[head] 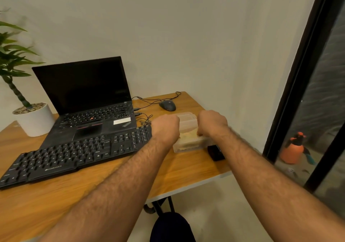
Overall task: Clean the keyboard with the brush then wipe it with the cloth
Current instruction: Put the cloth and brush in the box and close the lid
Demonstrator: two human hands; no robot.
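Note:
The black keyboard lies slanted across the wooden table, in front of a laptop. To its right stands a clear plastic container with a yellowish cloth inside. My left hand is curled over the container's left rim, its fingers hidden behind the back of the hand. My right hand reaches in from the right, its curled fingertips down on the cloth. No brush is in sight.
An open black laptop stands behind the keyboard, with cables and a grey mouse to its right. A potted plant stands at the left. A small black box sits by the table's right edge, next to a dark window frame.

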